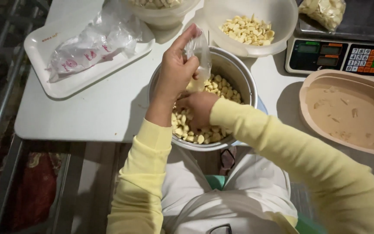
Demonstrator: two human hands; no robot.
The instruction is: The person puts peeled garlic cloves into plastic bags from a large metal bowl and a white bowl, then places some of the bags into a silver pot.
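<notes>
A round metal pot [243, 71] full of pale peeled garlic cloves [221, 86] stands at the table's near edge, right in front of me. My left hand [176, 69] holds a small clear plastic bag [200, 54] upright over the pot, pinching its top. My right hand [198, 108] is down among the cloves inside the pot, fingers curled on a handful just below the bag's mouth. Both arms wear yellow sleeves.
A white tray [76, 82] with clear printed bags [91, 43] lies at the left. A white bowl [278, 17] of cloves stands behind the pot. A digital scale [340, 54] carrying a filled bag [325, 11] is at the right, and a tan oval basin [347, 112] below it.
</notes>
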